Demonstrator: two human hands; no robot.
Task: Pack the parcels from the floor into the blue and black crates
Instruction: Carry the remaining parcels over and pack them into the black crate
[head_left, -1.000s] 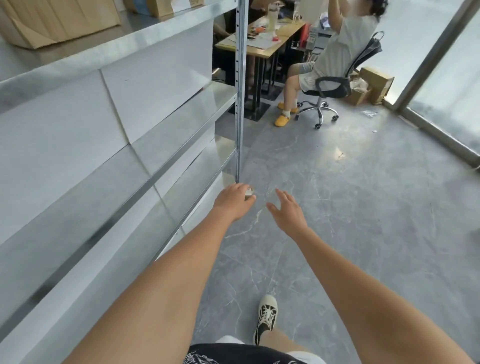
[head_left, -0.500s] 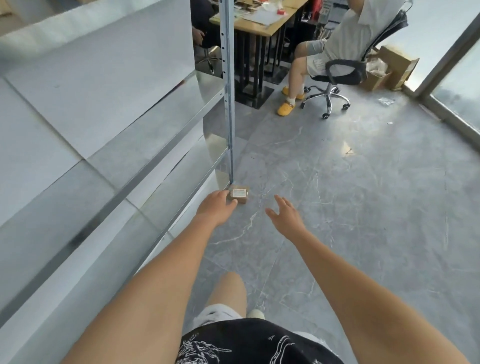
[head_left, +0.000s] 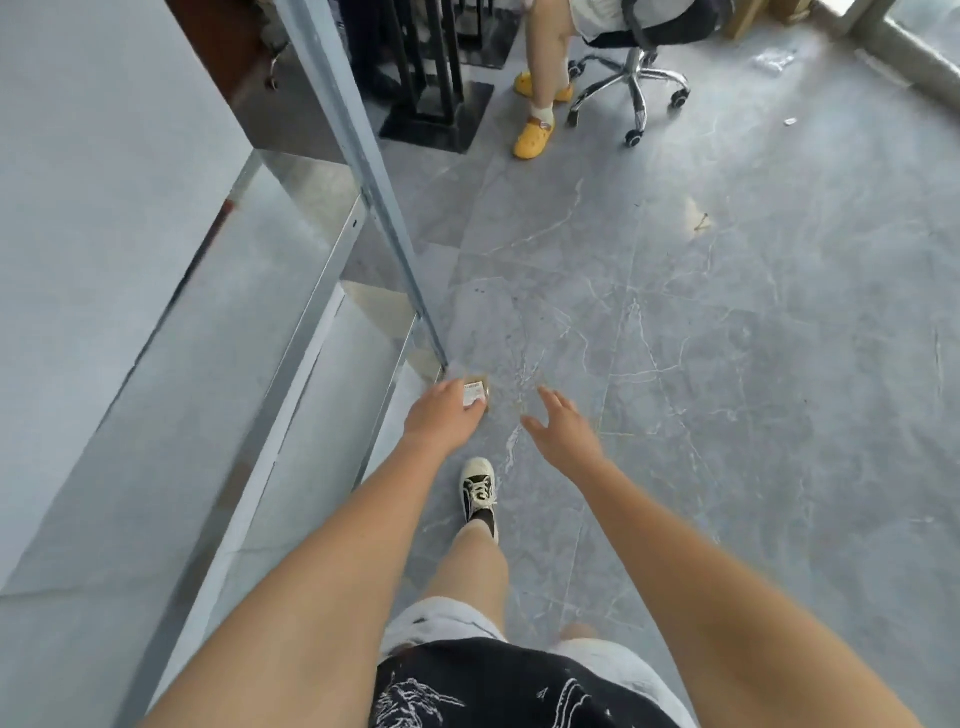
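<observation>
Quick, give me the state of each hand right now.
Left hand: reaching onto the small brown parcel by the shelf post; whether it grips it cannot be told.
Right hand: open, fingers spread, holding nothing.

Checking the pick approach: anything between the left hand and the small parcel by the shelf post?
Nothing visible. The left hand is already at the parcel, its fingers over the near edge by the foot of the shelf post. The right hand hovers open beside it. No crate is in view, so that path can't be judged.

both arms reach down, left hand (head_left: 439, 420) curled, right hand (head_left: 563, 427) spread open.
</observation>
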